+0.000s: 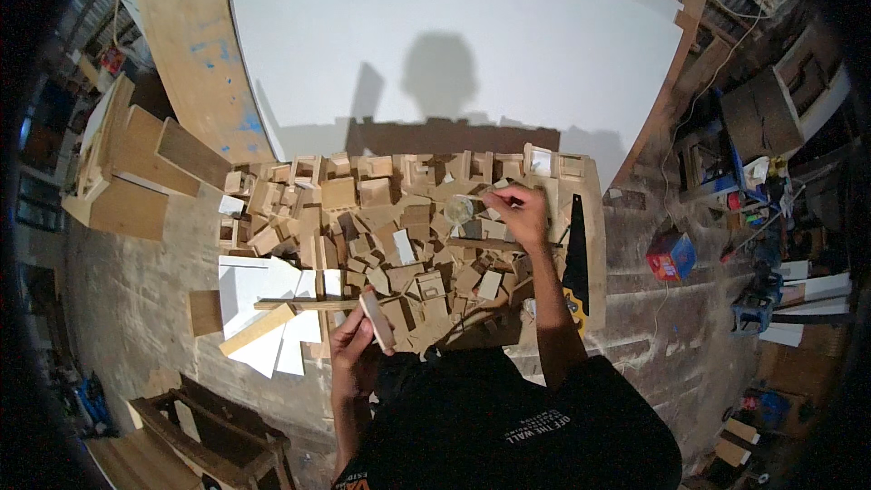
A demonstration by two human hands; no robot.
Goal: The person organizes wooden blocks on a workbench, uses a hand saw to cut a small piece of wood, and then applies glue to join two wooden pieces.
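Note:
My left hand (352, 345) is closed around a small flat piece of pale wood (377, 321), held up at the near edge of the worktable. Over the far right part of the table, my right hand (524, 218) has thumb and forefinger pinched together. Whatever sits between those fingertips is too small to make out. Just left of them stands a round, pale, see-through container (459, 210). A dark wooden strip (494, 244) lies below it. Loose wood offcuts (408, 277) cover the table between my hands.
Small wooden boxes (374, 192) line the table's far side. A handsaw (576, 254) with a yellow handle lies along the right edge. White sheet pieces (263, 304) and a wood strip (259, 330) overhang the left. Beyond stands a large white panel (544, 45); a red-blue box (670, 256) is on the floor.

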